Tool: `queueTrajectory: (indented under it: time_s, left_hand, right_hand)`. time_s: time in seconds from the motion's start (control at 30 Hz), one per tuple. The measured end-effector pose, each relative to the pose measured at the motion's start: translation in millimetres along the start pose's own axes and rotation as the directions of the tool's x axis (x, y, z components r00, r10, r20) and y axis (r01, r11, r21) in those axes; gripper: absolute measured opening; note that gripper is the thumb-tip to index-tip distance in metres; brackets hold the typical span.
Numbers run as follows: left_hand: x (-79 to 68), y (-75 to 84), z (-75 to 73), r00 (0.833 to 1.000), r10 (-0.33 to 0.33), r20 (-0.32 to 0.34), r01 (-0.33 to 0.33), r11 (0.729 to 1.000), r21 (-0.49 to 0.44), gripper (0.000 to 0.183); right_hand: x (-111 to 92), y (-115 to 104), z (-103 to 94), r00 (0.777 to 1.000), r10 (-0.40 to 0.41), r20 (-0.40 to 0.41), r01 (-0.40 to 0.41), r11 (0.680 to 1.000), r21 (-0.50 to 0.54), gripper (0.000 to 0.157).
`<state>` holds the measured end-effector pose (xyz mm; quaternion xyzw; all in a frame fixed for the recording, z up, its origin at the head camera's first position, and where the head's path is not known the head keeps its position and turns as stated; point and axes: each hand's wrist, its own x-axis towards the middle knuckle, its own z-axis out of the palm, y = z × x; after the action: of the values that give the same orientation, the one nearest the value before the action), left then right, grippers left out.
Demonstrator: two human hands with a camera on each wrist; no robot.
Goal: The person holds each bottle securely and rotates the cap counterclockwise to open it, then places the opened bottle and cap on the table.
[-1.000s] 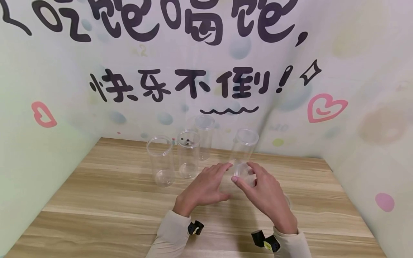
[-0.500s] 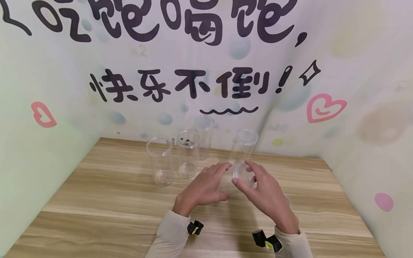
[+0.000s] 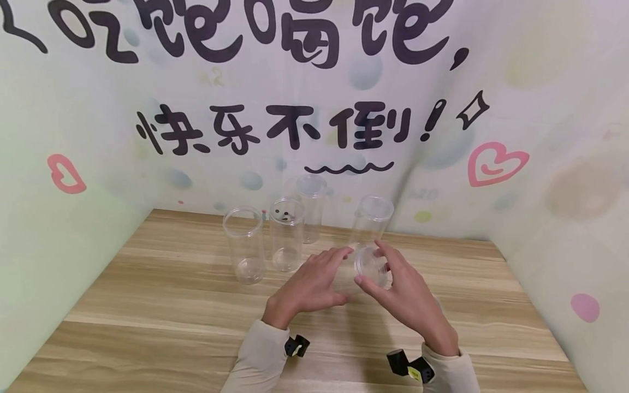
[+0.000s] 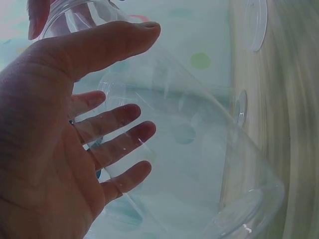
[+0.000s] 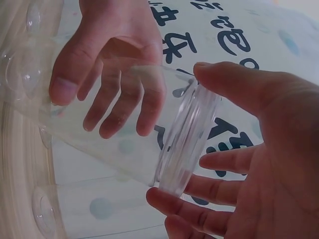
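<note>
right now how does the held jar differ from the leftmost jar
The held jar is tilted; the leftmost jar stands upright on the table. The left hand and right hand hold the held jar, but neither touches the leftmost jar. The held jar has a lid at its mouth; the leftmost jar looks open. Both are clear and cylindrical.

A clear plastic jar [image 5: 119,154], tilted, with its lid on.
The tall, smooth-walled cylinder slanted above the table [image 3: 172,305], its base lower than its mouth, between the left hand [image 3: 314,284] around its body and the right hand [image 3: 408,292] at its top. The transparent, ridge-edged lid [image 5: 187,139] sat across the mouth; how tightly could not be told.
</note>
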<state>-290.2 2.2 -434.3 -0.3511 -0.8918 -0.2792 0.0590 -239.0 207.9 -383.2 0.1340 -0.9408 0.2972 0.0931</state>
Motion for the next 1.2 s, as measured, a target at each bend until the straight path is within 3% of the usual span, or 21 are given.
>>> queueTrajectory:
  time_s: [0.27, 0.9, 1.2]
  left_hand:
    - [-0.1, 0.4, -0.8, 1.000, 0.000, 0.002, 0.000, 1.000, -0.024, 0.088]
    - [0.6, -0.4, -0.1, 1.000, 0.025, -0.008, -0.025, 0.999, -0.038, 0.088]
    - [0.2, 0.0, -1.2, 1.000, 0.022, 0.006, -0.021, 0.998, -0.055, 0.087]
  right_hand:
    - [0.8, 1.0, -2.5, 1.000, -0.008, 0.026, 0.006, 0.997, 0.082, 0.083]
    - [0.2, 6.0, -7.3, 0.991, -0.129, 0.027, 0.125, 0.983, 0.134, 0.081]
    - [-0.5, 7.5, -8.0, 0.988, -0.151, 0.037, 0.144, 0.980, 0.137, 0.083]
